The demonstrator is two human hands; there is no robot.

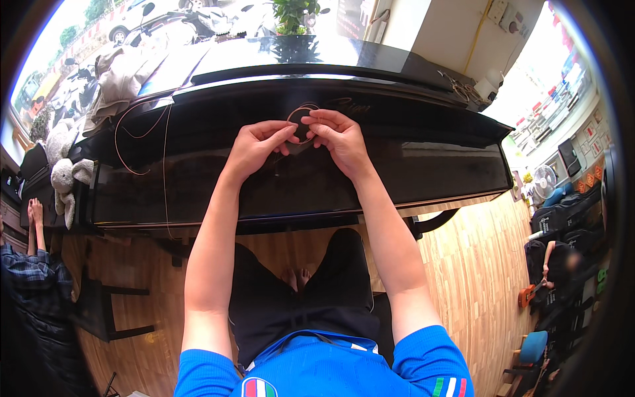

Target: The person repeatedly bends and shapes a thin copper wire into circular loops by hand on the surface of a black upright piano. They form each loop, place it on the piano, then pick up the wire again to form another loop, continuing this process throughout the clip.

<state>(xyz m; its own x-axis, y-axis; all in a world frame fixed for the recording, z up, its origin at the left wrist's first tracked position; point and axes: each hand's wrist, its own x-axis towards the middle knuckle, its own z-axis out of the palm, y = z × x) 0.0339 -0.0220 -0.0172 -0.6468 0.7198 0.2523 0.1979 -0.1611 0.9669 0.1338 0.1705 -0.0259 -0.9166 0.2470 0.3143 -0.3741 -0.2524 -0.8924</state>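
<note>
Over the closed black piano lid (410, 173), a thin copper-coloured string (303, 106) is wound into a small ring. My left hand (259, 142) pinches the ring's left side with thumb and fingers. Opposite it, my right hand (340, 139) pinches the right side, fingertips close to the left ones. Exactly how the string passes between the fingertips is too small to make out. To the left, a loose copper-coloured string (117, 140) curves over the piano front, and a thin pale string (165, 155) hangs down past the lid's edge.
Crumpled cloth (112, 86) and plush toys (63, 177) are at the piano's left end. A potted plant (290, 16) stands behind it; tangled cords (463, 87) lie at its right. Another person's hands (36, 213) are far left. At right, someone is near a small orange guitar (526, 296).
</note>
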